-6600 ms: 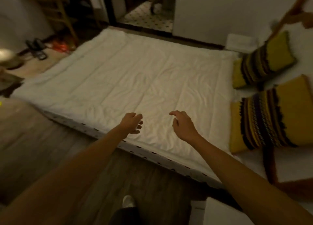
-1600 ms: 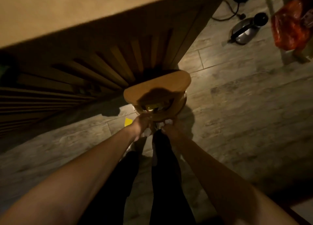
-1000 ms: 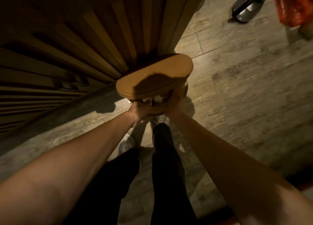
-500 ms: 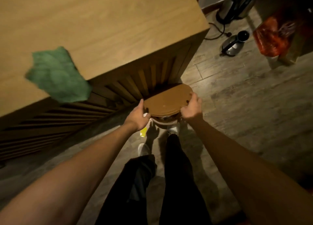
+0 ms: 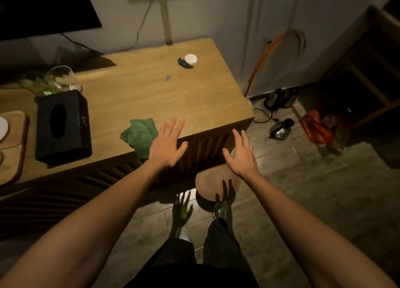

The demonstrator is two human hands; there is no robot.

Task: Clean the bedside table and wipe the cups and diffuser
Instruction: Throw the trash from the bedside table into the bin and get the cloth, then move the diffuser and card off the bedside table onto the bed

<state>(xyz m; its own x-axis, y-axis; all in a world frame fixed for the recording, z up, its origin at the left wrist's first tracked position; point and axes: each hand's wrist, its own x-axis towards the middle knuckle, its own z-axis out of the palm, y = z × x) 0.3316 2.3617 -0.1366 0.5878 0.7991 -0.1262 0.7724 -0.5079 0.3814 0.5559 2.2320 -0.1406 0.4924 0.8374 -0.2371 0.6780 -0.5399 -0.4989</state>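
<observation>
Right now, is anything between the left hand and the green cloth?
Nothing visible is. The left hand hangs open right beside the green cloth near the cabinet's front edge. The black tissue box sits on the cloth's far side.

One green cloth (image 5: 140, 136), one black tissue box (image 5: 62, 125), one glass vase (image 5: 62, 79), one round wooden stool (image 5: 214, 184), two kettles (image 5: 280, 130) (image 5: 279, 97), one orange bag (image 5: 316, 128), two bare hands (image 5: 165, 145) (image 5: 240, 155).

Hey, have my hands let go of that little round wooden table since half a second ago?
Yes. Both hands, left hand and right hand, have lifted off the round table toward the wooden cabinet, fingers spread.
</observation>
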